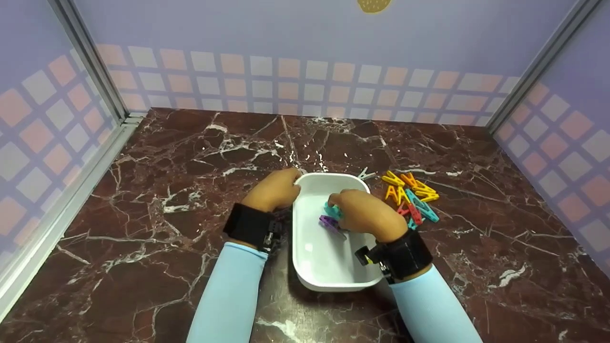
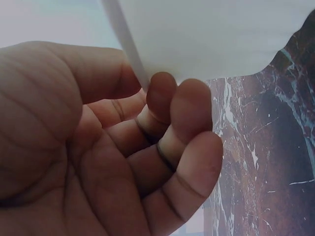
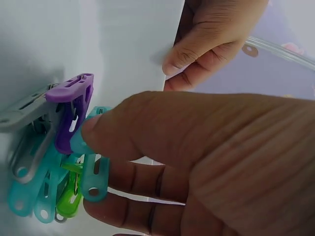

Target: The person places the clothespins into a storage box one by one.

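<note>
Pinching hand: the right hand (image 1: 367, 214) reaches into the white tub (image 1: 320, 261) from 2 o'clock, thumb and fingers closed on a teal peg (image 3: 90, 169).
Pinched peg: inside the tub, at the fingertips, about 9 o'clock from the palm in the head view; the thumb covers part of it, but its visible leg runs roughly 12 to 6 o'clock in the right wrist view.
Steadying hand: the left hand (image 1: 275, 189) grips the tub's rim at 10 o'clock, thumb on one side, curled fingers on the other.
Purple peg: the purple peg (image 1: 328, 220) lies just beside the right fingertips, at 7 o'clock, its long axis 10 to 4 o'clock; the right hand is the nearer.
Other pegs in the tub: a grey peg (image 3: 24, 110), a green peg (image 3: 69, 200) and more teal ones, bunched around the pinch.
Pegs outside: a loose pile (image 1: 415, 214) of yellow, orange, red and teal on the tabletop (image 1: 200, 157), 2 o'clock from the tub; a pale peg (image 1: 365, 175) near the rim at 1 o'clock.
</note>
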`<state>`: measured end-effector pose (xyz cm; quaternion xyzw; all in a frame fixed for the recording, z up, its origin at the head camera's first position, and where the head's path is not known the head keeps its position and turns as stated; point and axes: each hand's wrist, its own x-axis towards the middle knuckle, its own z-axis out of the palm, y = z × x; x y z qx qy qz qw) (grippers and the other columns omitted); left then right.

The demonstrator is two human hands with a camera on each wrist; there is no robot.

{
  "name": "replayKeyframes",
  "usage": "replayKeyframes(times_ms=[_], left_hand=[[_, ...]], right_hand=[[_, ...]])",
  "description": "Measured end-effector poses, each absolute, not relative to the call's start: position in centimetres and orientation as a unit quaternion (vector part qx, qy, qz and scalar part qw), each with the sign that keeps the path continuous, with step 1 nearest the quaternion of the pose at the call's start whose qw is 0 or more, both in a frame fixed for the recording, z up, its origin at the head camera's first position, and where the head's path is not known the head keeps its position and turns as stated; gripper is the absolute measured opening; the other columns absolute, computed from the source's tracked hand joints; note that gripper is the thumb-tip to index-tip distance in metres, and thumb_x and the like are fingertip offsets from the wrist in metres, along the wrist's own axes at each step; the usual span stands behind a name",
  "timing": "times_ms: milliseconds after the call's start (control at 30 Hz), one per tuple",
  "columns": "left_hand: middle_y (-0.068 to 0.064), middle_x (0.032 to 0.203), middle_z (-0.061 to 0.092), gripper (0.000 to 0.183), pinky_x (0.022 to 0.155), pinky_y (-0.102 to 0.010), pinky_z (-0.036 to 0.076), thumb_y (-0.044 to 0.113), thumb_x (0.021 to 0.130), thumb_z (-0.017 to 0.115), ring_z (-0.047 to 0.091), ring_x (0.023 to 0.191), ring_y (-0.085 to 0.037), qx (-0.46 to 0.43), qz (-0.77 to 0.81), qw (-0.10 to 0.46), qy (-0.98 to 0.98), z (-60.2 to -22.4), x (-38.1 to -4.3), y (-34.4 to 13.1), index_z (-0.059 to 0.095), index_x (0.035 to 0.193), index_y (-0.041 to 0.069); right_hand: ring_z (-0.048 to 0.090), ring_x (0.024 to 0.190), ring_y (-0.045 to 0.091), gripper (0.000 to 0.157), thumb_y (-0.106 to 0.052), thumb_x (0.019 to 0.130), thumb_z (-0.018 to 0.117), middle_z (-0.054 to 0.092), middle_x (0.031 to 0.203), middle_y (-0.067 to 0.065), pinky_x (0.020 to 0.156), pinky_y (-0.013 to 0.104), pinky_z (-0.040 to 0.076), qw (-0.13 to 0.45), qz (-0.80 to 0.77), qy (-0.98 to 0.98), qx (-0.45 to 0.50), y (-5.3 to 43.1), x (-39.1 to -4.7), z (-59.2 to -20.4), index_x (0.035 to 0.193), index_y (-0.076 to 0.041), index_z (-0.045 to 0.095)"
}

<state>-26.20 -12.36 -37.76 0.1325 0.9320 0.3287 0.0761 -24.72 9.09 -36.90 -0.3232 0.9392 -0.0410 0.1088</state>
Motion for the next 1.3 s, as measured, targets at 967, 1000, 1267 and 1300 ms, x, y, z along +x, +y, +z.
replayKeyframes(times_ms=[967, 1000, 1267, 1300], left_hand=[[-0.014, 0.111, 0.066, 0.026, 0.095, -0.043, 0.047, 0.01, 0.097, 0.049, 0.06, 0.103, -0.029, 0.131, 0.326, 0.067, 0.934, -37.8, -26.1, -12.3, 0.062, 0.117, 0.001], [-0.014, 0.11, 0.065, 0.026, 0.095, -0.044, 0.047, 0.01, 0.097, 0.048, 0.06, 0.103, -0.029, 0.132, 0.325, 0.067, 0.934, -37.8, -26.1, -12.3, 0.062, 0.117, 0.0], [-0.013, 0.11, 0.066, 0.026, 0.094, -0.044, 0.047, 0.01, 0.096, 0.049, 0.061, 0.101, -0.029, 0.129, 0.331, 0.066, 0.933, -37.8, -26.2, -12.2, 0.063, 0.117, 0.001], [-0.014, 0.11, 0.066, 0.027, 0.094, -0.044, 0.047, 0.01, 0.096, 0.049, 0.061, 0.102, -0.029, 0.129, 0.332, 0.066, 0.932, -37.8, -26.2, -12.3, 0.063, 0.117, 0.001]], right_hand=[[0.054, 0.121, 0.033, 0.058, -0.02, 0.085, 0.077, 0.053, 0.137, 0.016, 0.104, 0.046, 0.042, 0.076, -0.134, 0.945, -0.289, 10.7, -24.7, -35.4, 0.136, -0.001, 0.056], [0.054, 0.121, 0.032, 0.057, -0.02, 0.086, 0.077, 0.053, 0.138, 0.015, 0.104, 0.046, 0.042, 0.073, -0.144, 0.945, -0.284, 11.0, -24.6, -35.2, 0.136, -0.002, 0.055], [0.055, 0.117, 0.034, 0.045, -0.016, 0.091, 0.07, 0.056, 0.132, 0.017, 0.102, 0.05, 0.042, 0.015, -0.195, 0.944, -0.267, 14.2, -25.5, -34.1, 0.132, -0.002, 0.057], [0.055, 0.115, 0.034, 0.043, -0.016, 0.091, 0.068, 0.057, 0.13, 0.018, 0.101, 0.051, 0.043, 0.01, -0.195, 0.944, -0.266, 14.6, -25.7, -34.1, 0.131, -0.002, 0.058]])
